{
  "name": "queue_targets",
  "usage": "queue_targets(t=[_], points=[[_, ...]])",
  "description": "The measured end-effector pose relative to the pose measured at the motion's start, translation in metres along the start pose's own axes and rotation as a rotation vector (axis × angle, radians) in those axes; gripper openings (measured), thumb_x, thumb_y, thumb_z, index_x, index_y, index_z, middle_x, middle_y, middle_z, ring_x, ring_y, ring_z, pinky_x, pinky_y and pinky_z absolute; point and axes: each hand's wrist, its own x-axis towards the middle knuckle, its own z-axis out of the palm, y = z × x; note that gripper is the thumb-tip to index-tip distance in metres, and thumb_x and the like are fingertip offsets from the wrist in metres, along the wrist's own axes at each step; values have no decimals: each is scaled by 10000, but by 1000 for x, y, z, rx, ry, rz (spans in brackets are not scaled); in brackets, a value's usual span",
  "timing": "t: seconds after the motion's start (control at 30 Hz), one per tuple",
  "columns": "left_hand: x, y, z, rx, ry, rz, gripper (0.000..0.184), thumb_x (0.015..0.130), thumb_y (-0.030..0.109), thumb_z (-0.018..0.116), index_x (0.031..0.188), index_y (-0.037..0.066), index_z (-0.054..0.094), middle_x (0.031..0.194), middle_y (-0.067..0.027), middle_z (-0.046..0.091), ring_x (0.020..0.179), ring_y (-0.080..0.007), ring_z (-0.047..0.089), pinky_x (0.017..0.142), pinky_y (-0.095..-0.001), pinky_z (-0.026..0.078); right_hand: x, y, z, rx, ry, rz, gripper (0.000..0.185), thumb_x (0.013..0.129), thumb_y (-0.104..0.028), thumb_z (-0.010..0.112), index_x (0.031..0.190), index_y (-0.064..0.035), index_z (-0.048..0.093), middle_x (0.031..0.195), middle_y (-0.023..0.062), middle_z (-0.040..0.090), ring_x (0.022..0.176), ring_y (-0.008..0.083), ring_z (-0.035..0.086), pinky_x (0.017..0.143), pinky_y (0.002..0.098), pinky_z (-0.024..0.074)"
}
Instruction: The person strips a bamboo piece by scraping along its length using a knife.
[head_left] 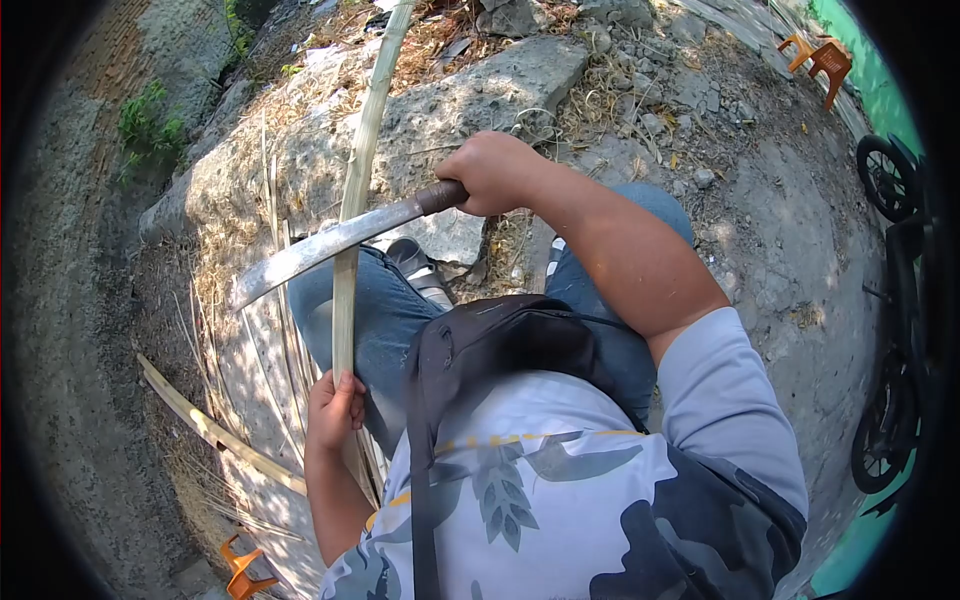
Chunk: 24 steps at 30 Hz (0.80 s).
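My right hand (492,172) is closed round the dark handle of a machete (335,238). Its long, slightly curved blade points left and lies across a pale bamboo strip (366,140). The strip runs from the top of the view down over my left thigh. Near its lower end, my left hand (337,402) grips it with the thumb on top. The blade crosses the strip well above my left hand; whether its edge bites into the strip I cannot tell.
Several thin strips (275,375) lie on the ground at the left, near a split bamboo piece (215,432). A concrete slab (475,95) is ahead. Orange plastic chairs (828,68) stand far right, another orange chair (243,570) lower left. A motorcycle (890,330) is at the right edge.
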Motion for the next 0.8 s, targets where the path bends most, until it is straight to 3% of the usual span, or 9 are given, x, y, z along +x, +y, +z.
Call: queue_targets(t=[0.43, 0.57, 0.7, 0.8], points=[[-2, -10, 5, -8, 54, 34, 424, 1095, 440, 595, 942, 45, 597, 609, 10, 464, 479, -86, 410, 446, -261, 363, -4, -5, -16, -78, 56, -71, 160, 752, -261, 764, 861, -154, 715, 778, 108, 720, 817, 369, 722, 746, 515, 558], [-2, -12, 3, -33, 42, 44, 415, 1099, 436, 589, 939, 54, 590, 611, 19, 450, 486, -79, 401, 448, -259, 358, -9, 10, -25, 27, 71, 162, 204, 798, -306, 774, 913, -144, 728, 816, 120, 736, 833, 374, 726, 740, 515, 564], [-3, -3, 6, -63, 43, -4, 414, 1096, 440, 595, 931, 61, 580, 608, 25, 432, 485, -76, 385, 447, -258, 349, -8, 5, -17, 57, 74, 233, 192, 816, -307, 767, 926, -154, 730, 832, 115, 737, 832, 364, 732, 736, 509, 571], [-1, -5, 5, -25, 40, 9, 403, 1109, 434, 567, 930, 73, 574, 584, 29, 409, 453, -75, 368, 426, -258, 340, -6, -14, -7, 51, 41, 101, 166, 808, -284, 755, 909, -157, 721, 814, 101, 729, 827, 359, 734, 736, 513, 570]])
